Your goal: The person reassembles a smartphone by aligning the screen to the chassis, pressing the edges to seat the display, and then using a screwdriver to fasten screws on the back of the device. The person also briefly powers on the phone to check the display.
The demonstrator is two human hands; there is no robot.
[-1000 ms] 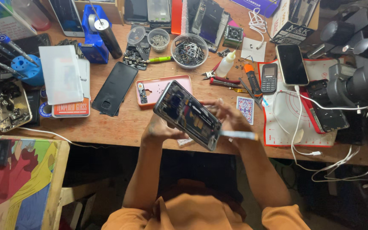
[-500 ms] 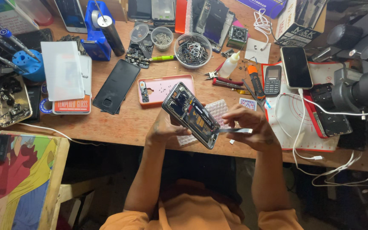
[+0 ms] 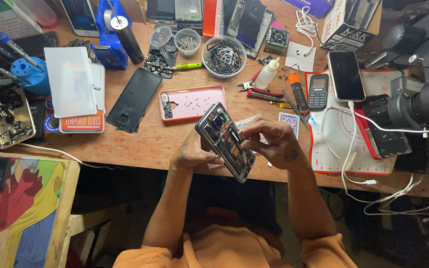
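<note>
An opened phone (image 3: 225,141), its back cover off and its insides showing, sits tilted above the near edge of a cluttered wooden workbench (image 3: 140,144), held up between both of a person's hands. The left hand (image 3: 194,151) is wrapped around the phone's lower side, clasping it firmly from beneath. The right hand (image 3: 269,141) is curled over the upper edge, its fingertips (image 3: 244,135) pinched down onto the exposed parts; whether they grip a small tool or piece cannot be told. Just behind lies a pink tray (image 3: 192,102) dotted with tiny screws, beside a black phone back (image 3: 134,99). Farther right, a red-edged work mat (image 3: 353,144) carries a small keypad phone (image 3: 318,91). The work looks to be mid-disassembly or inspection, and the next move seems to call for a steady hold and fine fingertip care.
</note>
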